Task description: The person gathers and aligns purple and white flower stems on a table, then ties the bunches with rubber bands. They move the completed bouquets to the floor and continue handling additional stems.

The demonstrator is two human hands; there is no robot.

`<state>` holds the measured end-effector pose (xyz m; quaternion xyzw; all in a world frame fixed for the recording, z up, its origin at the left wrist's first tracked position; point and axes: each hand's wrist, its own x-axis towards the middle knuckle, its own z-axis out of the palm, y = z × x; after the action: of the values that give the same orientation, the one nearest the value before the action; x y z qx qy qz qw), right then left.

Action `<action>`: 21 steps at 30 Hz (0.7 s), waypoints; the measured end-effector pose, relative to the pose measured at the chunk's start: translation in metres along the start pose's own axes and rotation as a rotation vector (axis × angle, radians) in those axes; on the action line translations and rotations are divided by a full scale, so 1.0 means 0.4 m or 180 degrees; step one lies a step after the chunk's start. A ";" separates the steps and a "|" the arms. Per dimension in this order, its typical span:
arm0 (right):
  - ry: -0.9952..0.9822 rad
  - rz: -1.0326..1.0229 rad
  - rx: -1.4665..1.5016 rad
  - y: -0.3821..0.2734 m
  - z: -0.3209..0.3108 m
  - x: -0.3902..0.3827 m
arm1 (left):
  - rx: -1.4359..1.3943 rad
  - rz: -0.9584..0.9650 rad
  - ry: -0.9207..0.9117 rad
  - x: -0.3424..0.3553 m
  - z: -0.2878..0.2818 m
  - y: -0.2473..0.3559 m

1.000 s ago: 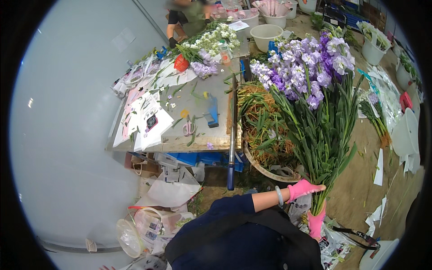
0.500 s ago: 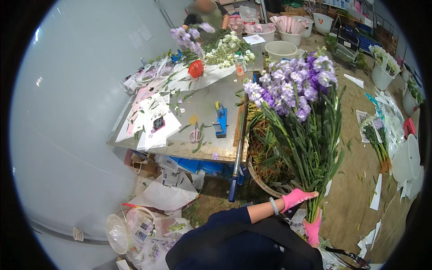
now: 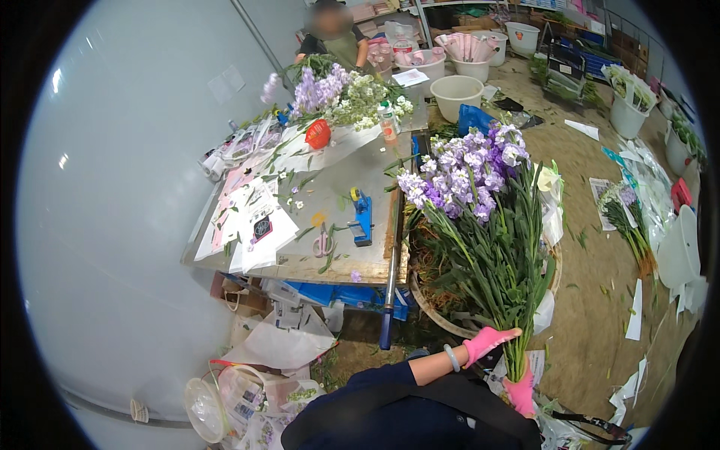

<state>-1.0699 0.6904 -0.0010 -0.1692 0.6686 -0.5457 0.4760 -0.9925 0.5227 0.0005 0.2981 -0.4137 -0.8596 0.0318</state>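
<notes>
A large bunch of lilac and purple stock flowers [image 3: 469,176] slants away from me, blooms at the far end and leafy green stems nearest me. My left hand [image 3: 489,346], in a pink glove with a pale bangle at the wrist, is closed round the lower stems from the left. Below it my right hand [image 3: 520,391], also pink-gloved, grips the stems close to their ends. Under the bunch stands a wide round tub [image 3: 556,266] with cut stems and roots inside. A pale yellow-white flower or wrap [image 3: 550,181] shows beside the bunch's right edge.
Left of the bunch, a metal worktable [image 3: 322,191] carries a blue tape dispenser [image 3: 361,217], pink scissors [image 3: 322,241], papers, a red bowl [image 3: 318,134] and a bottle [image 3: 388,122]. A co-worker [image 3: 334,45] stands beyond it with flowers. Another bunch [image 3: 628,225] lies on the floor at right.
The bunch has sunk lower over the tub, its blooms coming nearer me; both hands keep their hold. Across the table, the co-worker's lilac flowers have shifted. My view has tilted slightly.
</notes>
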 end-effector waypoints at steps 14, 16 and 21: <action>0.0108 -0.0622 -0.0303 0.129 -0.055 0.059 | 0.0232 -0.0050 0.0108 -0.005 0.036 0.047; 0.0073 -0.0804 -0.0290 0.124 -0.053 0.068 | 0.0329 -0.0031 0.0173 -0.001 0.036 0.043; 0.0058 -0.1020 -0.0377 0.110 -0.061 0.065 | 0.0331 -0.0005 0.0188 0.036 0.027 0.003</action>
<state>-1.0897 0.6999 -0.0533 -0.2964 0.6684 -0.5757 0.3661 -1.0104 0.5249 -0.0004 0.3250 -0.4565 -0.8278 0.0278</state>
